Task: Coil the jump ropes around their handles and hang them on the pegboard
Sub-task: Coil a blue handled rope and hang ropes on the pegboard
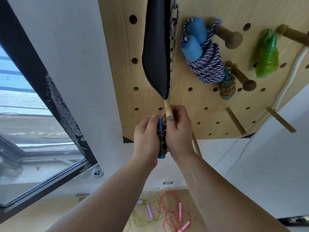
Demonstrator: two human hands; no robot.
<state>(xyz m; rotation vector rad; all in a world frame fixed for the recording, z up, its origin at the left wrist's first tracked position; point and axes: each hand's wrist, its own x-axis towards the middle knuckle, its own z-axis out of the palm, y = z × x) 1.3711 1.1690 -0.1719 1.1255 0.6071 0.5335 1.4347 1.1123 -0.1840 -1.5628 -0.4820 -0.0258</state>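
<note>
Head view: a coiled rope held just under a peg, seemingly about to be hooked on.
The left hand [147,136] and right hand [179,129] grip the coiled rope [161,139] from opposite sides. Its long axis stands upright, with the top end just below the peg [167,108] that juts out above the fingers, and the right hand is nearer to it. Up and right of the hands, the pegboard [200,118] carries wound ropes [205,64]. Far below the wrists lie loose ropes [175,211].

- pegboard [192,114]: pale wood, matt, smooth
- pegs [229,37]: darker wood, matt
- chain [173,25]: v. shiny metal
- black pad [157,47]: matt cloth
- blue handles [192,47]: matt foam, prob.
- green rope [267,56]: glossy see-thru plastic
- held rope [161,141]: woven cord
</note>
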